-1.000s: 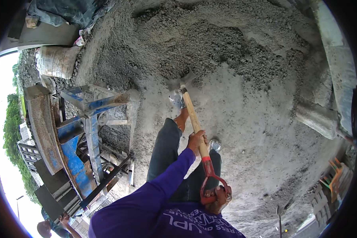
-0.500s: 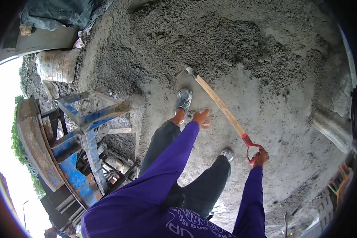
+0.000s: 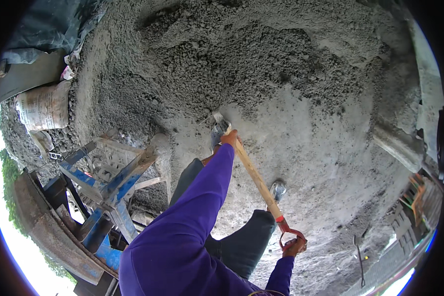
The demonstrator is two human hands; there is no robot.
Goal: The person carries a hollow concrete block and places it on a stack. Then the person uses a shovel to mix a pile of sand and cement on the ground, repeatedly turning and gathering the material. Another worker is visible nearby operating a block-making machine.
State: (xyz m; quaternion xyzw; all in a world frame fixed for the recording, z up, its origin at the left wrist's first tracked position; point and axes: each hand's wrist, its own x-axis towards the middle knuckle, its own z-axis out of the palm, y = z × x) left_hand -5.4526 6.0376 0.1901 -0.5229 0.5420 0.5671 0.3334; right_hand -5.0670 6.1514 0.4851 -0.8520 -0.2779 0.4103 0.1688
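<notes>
A shovel [image 3: 256, 178] with a pale wooden shaft and a red D-shaped handle slants across the grey floor. My right hand [image 3: 295, 246] is closed round the red handle at its near end. Low on the shaft, close to the blade, my left hand [image 3: 229, 138] wraps the wood. Only a small part of the blade shows, beside my left foot in its grey clog [image 3: 219, 131]; the rest cannot be made out. Beyond the blade lies a wide heap of damp grey gravelly mix [image 3: 217, 59].
At the left stands a rusty blue metal frame [image 3: 116, 195]. A filled sack [image 3: 44, 106] leans farther back, near a dark tarp [image 3: 49, 29]. A concrete block [image 3: 397, 145] lies at the right, and a long-handled tool [image 3: 360, 261] at the lower right.
My left hand, open and off the shovel before, has taken hold of the lower shaft. The right hand and shovel handle have come nearer to me, and the blade has dropped closer to my left foot.
</notes>
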